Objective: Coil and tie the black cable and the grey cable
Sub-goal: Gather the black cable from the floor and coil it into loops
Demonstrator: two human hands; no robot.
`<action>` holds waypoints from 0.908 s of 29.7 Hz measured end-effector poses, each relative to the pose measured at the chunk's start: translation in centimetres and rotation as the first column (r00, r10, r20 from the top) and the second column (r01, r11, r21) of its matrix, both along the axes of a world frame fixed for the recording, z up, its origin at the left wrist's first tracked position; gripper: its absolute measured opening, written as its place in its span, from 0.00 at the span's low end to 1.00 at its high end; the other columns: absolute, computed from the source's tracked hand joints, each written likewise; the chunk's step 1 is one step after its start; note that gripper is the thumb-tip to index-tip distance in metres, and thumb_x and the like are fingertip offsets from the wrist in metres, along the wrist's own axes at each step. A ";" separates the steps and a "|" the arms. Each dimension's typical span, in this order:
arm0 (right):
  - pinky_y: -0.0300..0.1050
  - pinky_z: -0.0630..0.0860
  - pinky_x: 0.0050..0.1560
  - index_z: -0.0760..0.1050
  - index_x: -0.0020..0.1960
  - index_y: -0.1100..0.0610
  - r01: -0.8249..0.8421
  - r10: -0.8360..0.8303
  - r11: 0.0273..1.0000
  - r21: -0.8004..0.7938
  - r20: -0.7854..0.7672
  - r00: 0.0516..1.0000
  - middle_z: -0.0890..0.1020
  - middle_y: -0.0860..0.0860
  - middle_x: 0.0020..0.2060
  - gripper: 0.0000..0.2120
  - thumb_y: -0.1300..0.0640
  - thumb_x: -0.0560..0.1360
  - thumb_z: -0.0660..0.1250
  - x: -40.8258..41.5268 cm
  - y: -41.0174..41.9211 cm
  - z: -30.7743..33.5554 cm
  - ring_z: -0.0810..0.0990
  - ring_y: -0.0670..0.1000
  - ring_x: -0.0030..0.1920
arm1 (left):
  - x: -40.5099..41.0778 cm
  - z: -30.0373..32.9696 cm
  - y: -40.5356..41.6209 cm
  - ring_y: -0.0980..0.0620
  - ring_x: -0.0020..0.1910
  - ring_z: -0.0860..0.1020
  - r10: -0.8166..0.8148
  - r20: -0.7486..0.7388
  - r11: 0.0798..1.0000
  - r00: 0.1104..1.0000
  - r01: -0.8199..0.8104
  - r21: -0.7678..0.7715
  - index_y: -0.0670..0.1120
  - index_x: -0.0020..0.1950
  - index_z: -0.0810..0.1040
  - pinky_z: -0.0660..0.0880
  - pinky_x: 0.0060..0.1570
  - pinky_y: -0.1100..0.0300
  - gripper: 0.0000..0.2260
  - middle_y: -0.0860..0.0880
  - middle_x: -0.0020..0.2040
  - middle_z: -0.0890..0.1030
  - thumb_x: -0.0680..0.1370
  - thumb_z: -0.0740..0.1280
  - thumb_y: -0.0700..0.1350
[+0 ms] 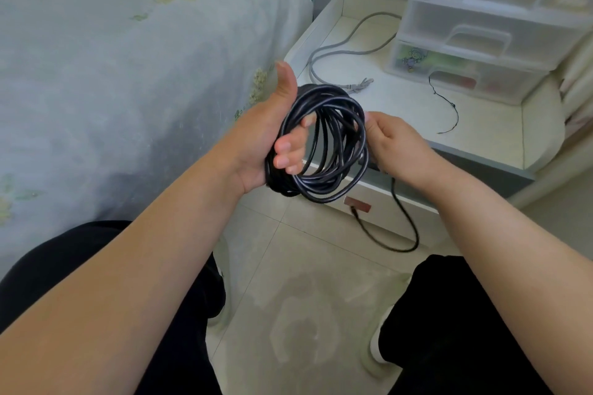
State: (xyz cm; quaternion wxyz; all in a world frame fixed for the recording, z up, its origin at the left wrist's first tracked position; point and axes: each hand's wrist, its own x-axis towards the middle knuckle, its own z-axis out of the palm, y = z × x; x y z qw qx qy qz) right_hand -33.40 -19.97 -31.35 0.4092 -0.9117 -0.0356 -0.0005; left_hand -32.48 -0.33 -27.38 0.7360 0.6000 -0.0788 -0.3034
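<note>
The black cable (324, 141) is wound into a round coil of several loops. My left hand (269, 138) holds the coil's left side, fingers through the loops and thumb up. My right hand (394, 144) pinches the coil's right side, where a loose tail hangs down, loops near the floor and ends in a plug (354, 213). The grey cable (345, 45) lies uncoiled on the white table (500, 138), its connector (362, 84) just behind the coil. A thin black tie wire (447, 102) lies on the table to the right.
A translucent plastic drawer unit (494, 19) stands at the back right of the table. A bed with a pale floral cover (128, 58) fills the left. Below are my knees in black trousers and a tiled floor (305, 314).
</note>
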 end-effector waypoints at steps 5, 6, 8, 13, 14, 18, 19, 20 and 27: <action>0.48 0.81 0.34 0.68 0.36 0.51 -0.036 0.067 0.987 0.157 -0.196 0.978 0.72 0.48 0.22 0.23 0.41 0.80 0.46 -1.5 2.3 -0.7 0.75 0.51 0.27 | 0.2 0.3 0.0 0.57 0.14 0.59 0.138 -0.149 0.977 0.979 -0.159 -0.141 0.46 0.34 0.67 0.63 0.18 0.66 0.29 0.54 0.17 0.61 0.75 0.47 0.70; 0.51 0.82 0.36 0.69 0.36 0.52 -0.035 0.084 0.976 0.213 -0.227 0.970 0.71 0.48 0.22 0.23 0.41 0.80 0.46 -1.6 2.7 -0.9 0.74 0.52 0.26 | 0.3 0.3 0.1 0.58 0.14 0.59 0.168 -0.197 0.965 0.966 -0.202 -0.168 0.46 0.34 0.67 0.62 0.18 0.66 0.29 0.54 0.17 0.61 0.75 0.48 0.70; 0.48 0.82 0.33 0.69 0.38 0.54 -0.026 0.102 0.965 0.262 -0.277 0.956 0.71 0.51 0.25 0.22 0.43 0.81 0.47 -1.6 3.2 -1.2 0.73 0.53 0.27 | 0.5 0.4 0.2 0.58 0.14 0.60 0.244 -0.281 0.931 0.928 -0.305 -0.200 0.47 0.33 0.68 0.63 0.18 0.67 0.28 0.55 0.17 0.61 0.75 0.52 0.70; 0.54 0.79 0.42 0.68 0.56 0.56 -0.142 0.129 0.989 -0.027 -0.285 0.950 0.75 0.49 0.34 0.15 0.49 0.82 0.48 -2.3 4.6 -2.2 0.80 0.55 0.30 | 1.2 0.1 0.6 0.58 0.16 0.62 0.393 -0.409 0.803 0.824 -0.524 -0.285 0.48 0.31 0.67 0.63 0.20 0.67 0.25 0.54 0.18 0.62 0.76 0.57 0.67; 0.53 0.78 0.41 0.67 0.58 0.56 -0.173 0.138 0.978 -0.118 -0.261 0.956 0.76 0.50 0.37 0.14 0.50 0.82 0.48 -2.5 4.8 -2.2 0.79 0.54 0.31 | 1.4 -0.1 0.7 0.58 0.17 0.62 0.422 -0.414 0.779 0.807 -0.556 -0.290 0.48 0.31 0.67 0.64 0.20 0.67 0.25 0.54 0.19 0.63 0.76 0.58 0.67; 0.42 0.64 0.29 0.65 0.63 0.57 -0.269 0.206 0.908 -0.322 -0.217 0.954 0.75 0.52 0.43 0.14 0.52 0.82 0.50 -3.2 5.7 -2.4 0.70 0.46 0.30 | 1.6 -0.4 0.6 0.56 0.19 0.63 0.604 -0.362 0.657 0.710 -0.701 -0.277 0.49 0.31 0.66 0.65 0.23 0.64 0.23 0.54 0.22 0.64 0.76 0.62 0.64; 0.41 0.65 0.30 0.64 0.65 0.56 -0.292 0.220 0.895 -0.337 -0.236 0.947 0.76 0.52 0.44 0.14 0.53 0.82 0.50 -3.3 5.8 -2.4 0.70 0.46 0.30 | 1.6 -0.3 0.5 0.56 0.19 0.63 0.647 -0.341 0.630 0.682 -0.730 -0.265 0.49 0.31 0.66 0.66 0.24 0.64 0.23 0.53 0.22 0.65 0.76 0.62 0.64; 0.43 0.69 0.31 0.62 0.67 0.56 -0.312 0.232 0.889 -0.336 -0.258 0.938 0.77 0.52 0.45 0.16 0.54 0.82 0.51 -3.3 5.9 -2.4 0.72 0.48 0.30 | 1.5 -0.2 0.4 0.55 0.19 0.64 0.686 -0.314 0.606 0.656 -0.754 -0.252 0.48 0.31 0.65 0.66 0.24 0.64 0.22 0.53 0.22 0.65 0.76 0.63 0.63; 0.42 0.77 0.29 0.53 0.75 0.49 -0.413 0.336 0.909 -0.047 -0.502 0.797 0.79 0.52 0.40 0.26 0.55 0.80 0.58 -4.3 7.1 -0.7 0.78 0.52 0.28 | 1.3 -0.7 -0.8 0.51 0.21 0.70 0.824 0.282 0.538 0.492 -0.835 -0.117 0.46 0.34 0.68 0.69 0.27 0.60 0.19 0.50 0.21 0.71 0.79 0.62 0.56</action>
